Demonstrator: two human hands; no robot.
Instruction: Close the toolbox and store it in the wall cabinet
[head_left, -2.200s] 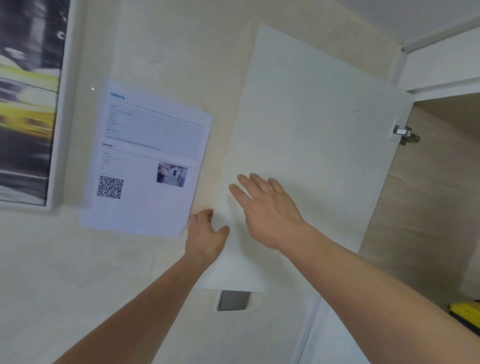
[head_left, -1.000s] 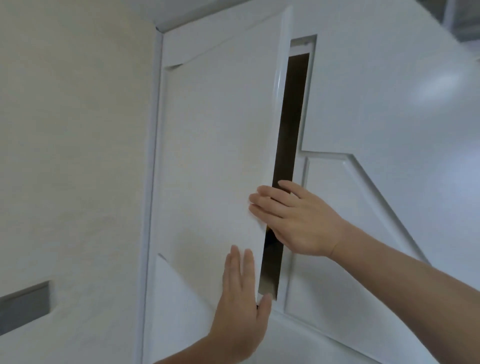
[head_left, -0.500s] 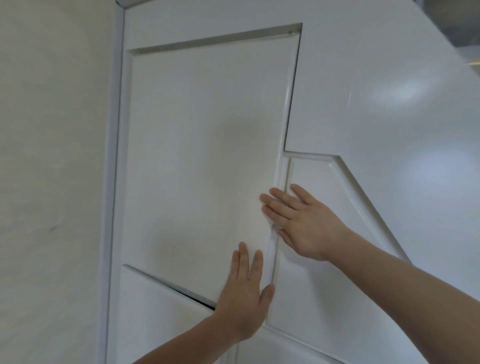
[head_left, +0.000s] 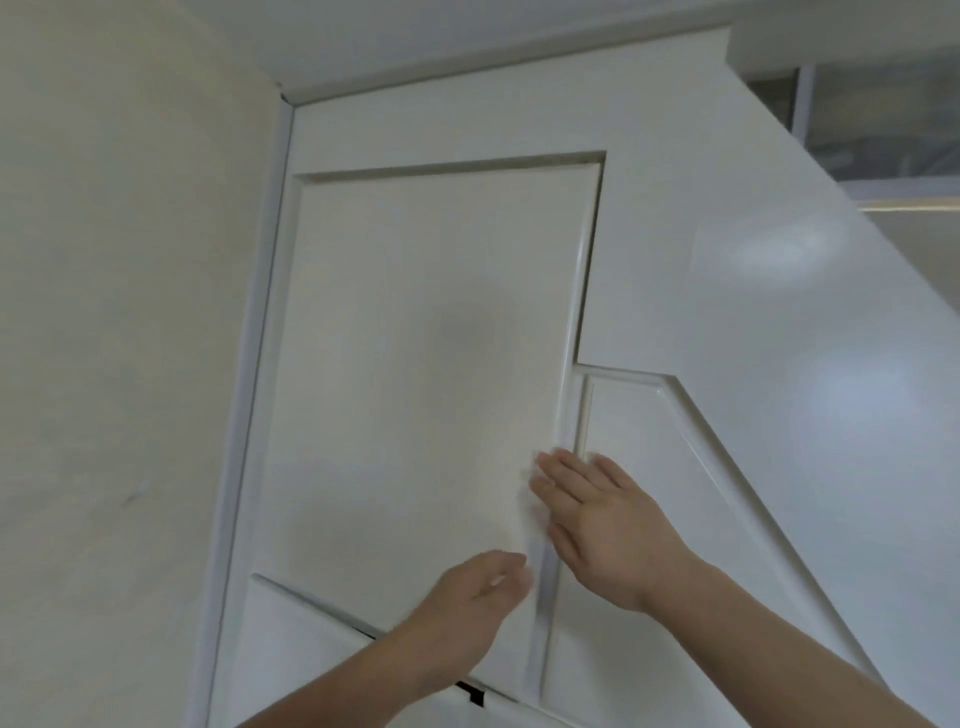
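Note:
The white wall cabinet door (head_left: 415, 374) fills the middle of the head view and sits flush in its frame. My right hand (head_left: 602, 525) lies flat with spread fingers on the door's right edge, near the lower part. My left hand (head_left: 467, 597) is just below and left of it, blurred, fingers loosely apart, close to the door's lower right corner and holding nothing. The toolbox is hidden from view.
A cream wall (head_left: 119, 338) runs along the left. A second white panel (head_left: 665, 519) with a slanted edge adjoins the door on the right, under a broad glossy white surface (head_left: 779, 260). A window (head_left: 878, 124) shows at top right.
The door swung from wide open to fully closed, the dark gap at its right edge gone. My left hand has lifted off the door and turned sideways; my right hand stays on the edge.

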